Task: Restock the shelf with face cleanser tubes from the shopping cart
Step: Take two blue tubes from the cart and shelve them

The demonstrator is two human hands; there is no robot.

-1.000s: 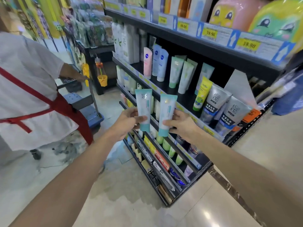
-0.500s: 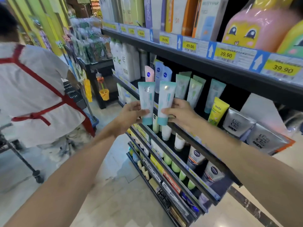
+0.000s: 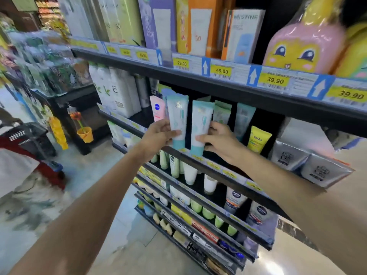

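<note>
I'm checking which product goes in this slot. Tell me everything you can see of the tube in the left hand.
The face cleanser tube is white to pale blue with a teal crimped top and a teal cap at the bottom, and looks like glossy soft plastic. It stands upright, cap down, at the front edge of the shelf, beside a matching tube held by the right hand. The left hand holds its lower half, thumb across the front. Its print is too blurred to read.

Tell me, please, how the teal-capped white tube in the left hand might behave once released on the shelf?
The teal-capped white tube stands tall on a narrow cap, so it probably tips easily. Its glossy plastic may slip from the left hand.
</note>
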